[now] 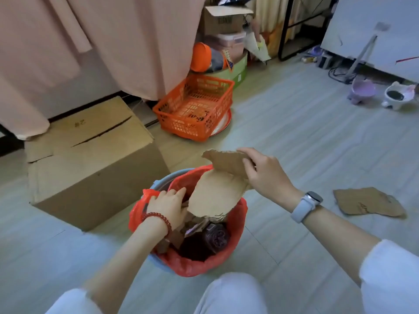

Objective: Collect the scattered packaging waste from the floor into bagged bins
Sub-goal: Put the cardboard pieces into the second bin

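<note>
- Right hand [264,172] grips the torn cardboard [217,191] by its top — feeding it into the bin [195,266].
- Left hand [169,203], fingers straight, presses the contents aside — making room.

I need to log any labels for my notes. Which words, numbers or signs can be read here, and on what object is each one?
None can be read for certain.
Big box: small dark marks on top, too blurred.
Floor cardboard: handwritten marks, unreadable.
Back box: printed patch, too small.
Green tub: small yellow mark, unreadable.
</note>
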The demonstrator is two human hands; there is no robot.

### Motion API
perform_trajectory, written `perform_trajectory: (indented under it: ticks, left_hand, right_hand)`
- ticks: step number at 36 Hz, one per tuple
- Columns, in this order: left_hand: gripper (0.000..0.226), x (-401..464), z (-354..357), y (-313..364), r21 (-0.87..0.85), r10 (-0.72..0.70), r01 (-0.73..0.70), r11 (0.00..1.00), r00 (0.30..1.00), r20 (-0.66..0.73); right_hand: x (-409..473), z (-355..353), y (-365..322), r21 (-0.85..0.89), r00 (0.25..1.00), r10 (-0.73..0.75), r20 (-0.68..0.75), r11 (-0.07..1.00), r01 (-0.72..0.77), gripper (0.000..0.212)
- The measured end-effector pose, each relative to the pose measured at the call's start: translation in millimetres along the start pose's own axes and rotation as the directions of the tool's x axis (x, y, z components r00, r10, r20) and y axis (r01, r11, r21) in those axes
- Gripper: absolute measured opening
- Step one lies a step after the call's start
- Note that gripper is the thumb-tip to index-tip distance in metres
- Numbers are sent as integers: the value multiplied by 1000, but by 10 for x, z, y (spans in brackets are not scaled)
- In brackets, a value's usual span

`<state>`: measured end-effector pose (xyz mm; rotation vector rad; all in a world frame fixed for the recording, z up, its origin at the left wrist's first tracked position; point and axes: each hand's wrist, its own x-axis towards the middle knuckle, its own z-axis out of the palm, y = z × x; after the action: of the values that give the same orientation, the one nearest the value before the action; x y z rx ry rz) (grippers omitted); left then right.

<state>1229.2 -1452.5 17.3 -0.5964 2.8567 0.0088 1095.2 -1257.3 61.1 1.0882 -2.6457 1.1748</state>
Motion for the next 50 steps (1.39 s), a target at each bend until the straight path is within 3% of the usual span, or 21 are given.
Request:
perform_trajectory:
  ticks: [5, 9, 12, 15, 18, 20, 25, 27, 30, 33, 36, 39, 41, 45, 50]
  left_hand:
    - [39, -118, 148, -276, 74, 63, -47, 996, 969, -238]
    - [60, -177, 340, -501, 17, -49, 51, 999, 994, -100]
    - [60, -198, 589, -714, -194, -127, 134, 972, 991, 51]
    - [58, -244, 763, -753, -408, -88, 91, 908, 996, 26]
    - [72, -231, 852, -691, -423, -127, 99, 901, 991, -37]
    - [70, -230, 882, -666, -403, -174, 148, 903, 984, -29]
    - [55, -250, 817, -631, -307, -249, 233, 923, 968, -13]
    - [49, -240, 752, -574, -298, -289, 265, 917, 956, -38]
    - [35, -111, 606, -381, -358, -343, 261, 897, 920, -189]
    - [31, 114, 356, 49, -413, -261, 113, 904, 910, -321]
    - [36, 391, 43, 672, -479, -144, -70, 875, 907, -396]
    - [37, 654, -105, 1380, -488, -24, -200, 850, 910, -414]
    - [36, 817, -66, 1861, -505, 47, -234, 831, 934, -354]
    - [47, 1135, 357, 2693, -483, 188, -231, 845, 973, -136]
    - [55, 1503, 1319, 3422, -402, 220, -117, 908, 951, 220]
  right_hand:
    - [-58, 417, -196, -42, 969, -87, 231, 994, 100, 34]
    - [-221, 785, -206, -82, 813, -219, 539, 947, 310, 38]
    - [-326, 1033, -148, -114, 676, -215, 705, 906, 407, 52]
    - [-358, 1274, -100, -138, 610, -161, 776, 900, 413, 58]
    - [-321, 1501, -78, -228, 550, -46, 834, 878, 420, 60]
    - [-284, 1622, -111, -287, 508, 18, 861, 842, 457, 49]
    - [-196, 1649, -216, -246, 513, 72, 855, 928, 281, 33]
    - [-156, 1473, -198, -174, 580, 18, 814, 961, 215, 28]
    - [-62, 1045, -85, -108, 734, -32, 679, 984, 143, 30]
    - [48, 556, 166, -71, 844, 39, 536, 998, -1, 26]
    - [152, 103, 592, -41, 891, 174, 419, 984, -173, 25]
    - [160, -280, 1195, -110, 867, 349, 356, 937, -332, 26]
    - [79, -503, 1660, -193, 826, 451, 339, 892, -408, 28]
    - [-294, -775, 2695, -325, 691, 640, 335, 767, -553, 32]
    - [-806, -788, 4015, -454, 622, 692, 365, 716, -530, 47]
